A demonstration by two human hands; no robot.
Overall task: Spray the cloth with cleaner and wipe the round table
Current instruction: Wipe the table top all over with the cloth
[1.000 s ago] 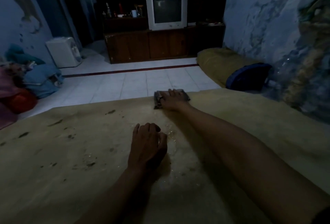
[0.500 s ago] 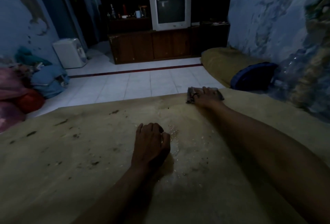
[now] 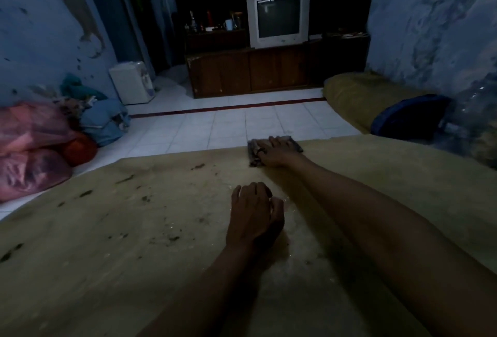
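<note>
Grey television (image 3: 278, 18) on dark wooden cabinet (image 3: 252, 70), pink bags (image 3: 29, 148)

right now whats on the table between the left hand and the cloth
Head view: only bare tabletop, faintly wet-speckled near the left hand. The right hand presses the cloth at the far edge.

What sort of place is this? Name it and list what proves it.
Most likely a living room in a home. An old boxy television stands on a dark wooden cabinet with cluttered shelves above, the floor is white tile, and bags and bundles of cloth lie piled against the blue wall.
</note>
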